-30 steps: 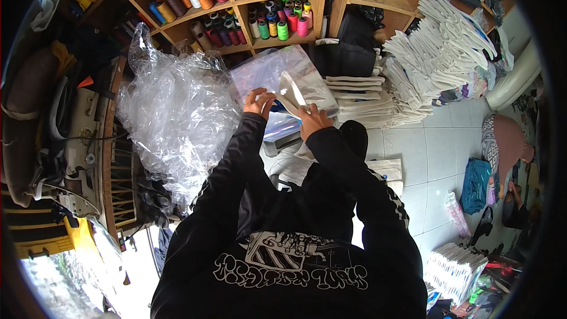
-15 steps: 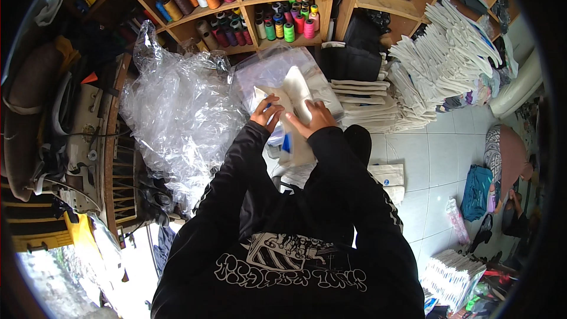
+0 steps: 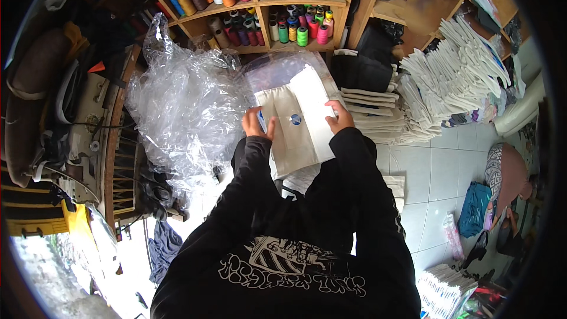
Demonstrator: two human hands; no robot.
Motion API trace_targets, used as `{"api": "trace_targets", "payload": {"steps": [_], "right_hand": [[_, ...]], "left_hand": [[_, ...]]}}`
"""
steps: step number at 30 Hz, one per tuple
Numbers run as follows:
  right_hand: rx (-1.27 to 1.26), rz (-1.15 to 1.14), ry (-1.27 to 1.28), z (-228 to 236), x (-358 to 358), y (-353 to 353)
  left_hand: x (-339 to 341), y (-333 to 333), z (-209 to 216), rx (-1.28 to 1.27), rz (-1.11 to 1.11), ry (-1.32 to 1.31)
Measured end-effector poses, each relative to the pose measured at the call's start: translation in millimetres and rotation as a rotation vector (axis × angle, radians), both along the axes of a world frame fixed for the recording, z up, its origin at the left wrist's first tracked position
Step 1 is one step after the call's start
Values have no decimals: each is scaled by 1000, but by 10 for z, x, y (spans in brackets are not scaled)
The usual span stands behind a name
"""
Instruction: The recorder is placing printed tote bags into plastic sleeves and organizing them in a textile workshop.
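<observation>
A folded cream cloth bag [image 3: 298, 119] with a small blue round mark lies flat in front of me, over a clear plastic sleeve [image 3: 277, 71]. My left hand [image 3: 258, 123] grips its left edge, fingers curled on the fabric. My right hand [image 3: 339, 116] holds its right edge, where a fold of the cloth is turned over. Both black sleeves reach up from the lower edge.
A big heap of crumpled clear plastic [image 3: 183, 106] lies to the left. Wooden shelves [image 3: 260, 1] hold several coloured thread cones. Stacks of folded cream bags [image 3: 437, 82] sit at right, dark folded cloth [image 3: 361, 66] beside them. A sewing machine [image 3: 82, 136] stands far left.
The cloth bag has come down from being held up and folded; it now lies spread flat, with my hands apart on its two side edges.
</observation>
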State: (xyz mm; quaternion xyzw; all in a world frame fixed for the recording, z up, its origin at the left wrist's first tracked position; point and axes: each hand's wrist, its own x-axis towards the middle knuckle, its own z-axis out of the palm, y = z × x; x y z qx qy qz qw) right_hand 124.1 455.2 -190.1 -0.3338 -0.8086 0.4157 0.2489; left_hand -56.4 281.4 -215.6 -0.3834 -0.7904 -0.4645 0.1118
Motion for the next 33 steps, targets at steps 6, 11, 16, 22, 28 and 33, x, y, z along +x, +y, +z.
{"api": "trace_targets", "payload": {"steps": [6, 11, 16, 22, 28, 33], "right_hand": [[-257, 69, 134, -332, 85, 320], [-529, 53, 127, -524, 176, 449], [-680, 138, 230, -371, 122, 311], [-837, 221, 354, -148, 314, 157], [-950, 210, 387, 28, 401, -1], [-1062, 120, 436, 505, 460, -388]], "left_hand": [[-261, 31, -736, 19, 96, -815], [-233, 73, -566, -283, 242, -993], [-320, -60, -598, -133, 148, -1021], [-194, 19, -459, -59, 158, -1007], [-254, -113, -458, 256, -7, -1080], [-172, -433, 259, 372, -110, -1188]]}}
